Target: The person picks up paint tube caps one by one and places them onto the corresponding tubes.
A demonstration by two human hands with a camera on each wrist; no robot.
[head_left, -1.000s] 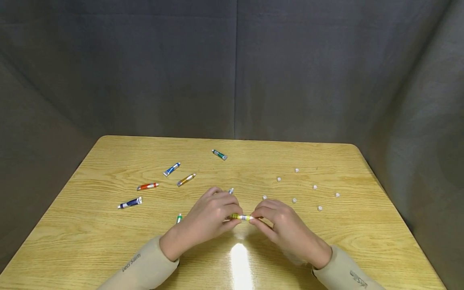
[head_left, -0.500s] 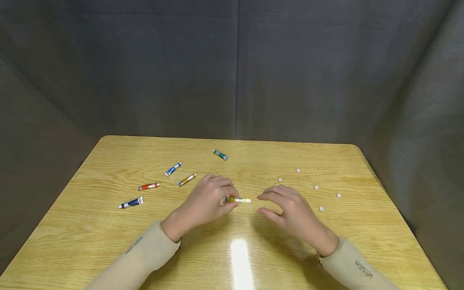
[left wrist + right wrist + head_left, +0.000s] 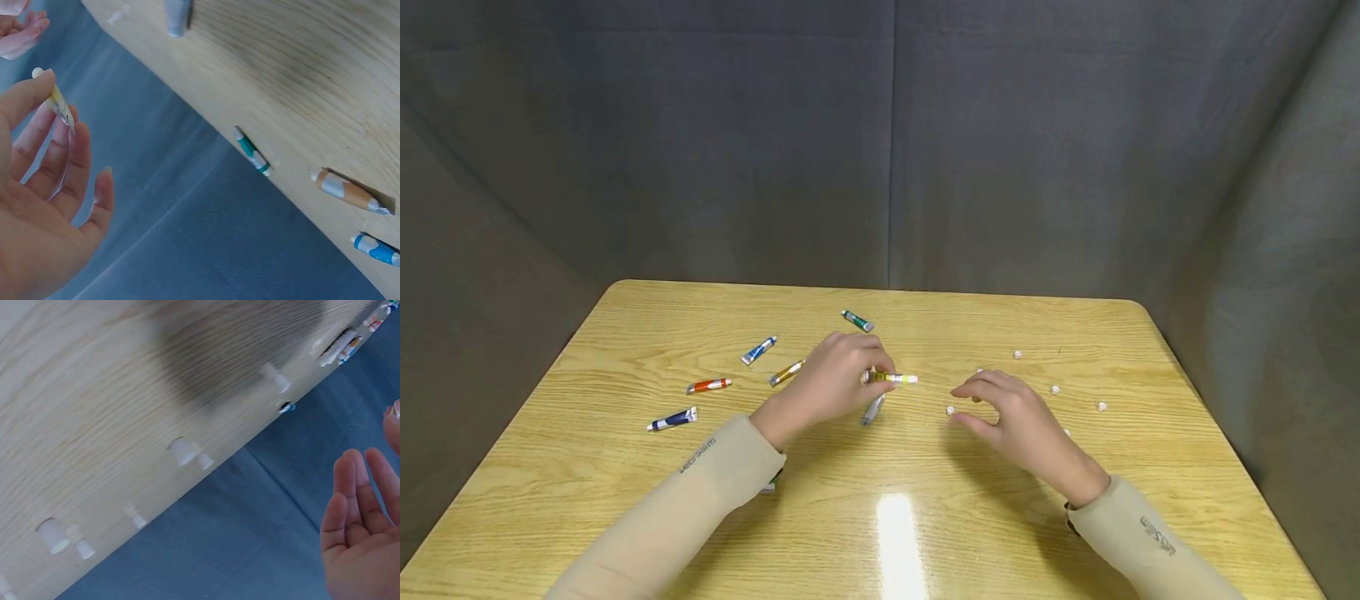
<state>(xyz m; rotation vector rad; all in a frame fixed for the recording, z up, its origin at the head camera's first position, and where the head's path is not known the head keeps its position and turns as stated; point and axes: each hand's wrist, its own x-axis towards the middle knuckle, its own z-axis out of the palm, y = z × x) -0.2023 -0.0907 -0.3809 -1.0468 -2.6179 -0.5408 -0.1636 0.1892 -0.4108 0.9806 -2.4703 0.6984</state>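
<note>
My left hand (image 3: pixel 842 375) holds a small yellow paint tube (image 3: pixel 901 379) above the table, its white end pointing right. In the left wrist view the thumb and fingers pinch the tube (image 3: pixel 60 106), and the other fingers are spread. My right hand (image 3: pixel 1011 421) hovers over the right half, thumb and forefinger apart, holding nothing. Its fingers look fairly straight in the right wrist view. Near its thumb in the head view is a small white cap (image 3: pixel 950 410). A silver-grey tube (image 3: pixel 872 410) lies on the table just below the left hand.
On the left lie paint tubes: dark blue (image 3: pixel 672 419), red (image 3: pixel 709 386), blue (image 3: pixel 759 350), ochre (image 3: pixel 786 372) and dark green (image 3: pixel 857 321). Another green tube (image 3: pixel 769 486) is mostly hidden by the left sleeve. Several white caps (image 3: pixel 1056 390) are scattered at right. Dark cloth (image 3: pixel 880 150) hangs behind the table.
My right hand has let go of the yellow tube's white end and moved away to the right. My left hand has carried the tube forward, toward the far side of the table.
</note>
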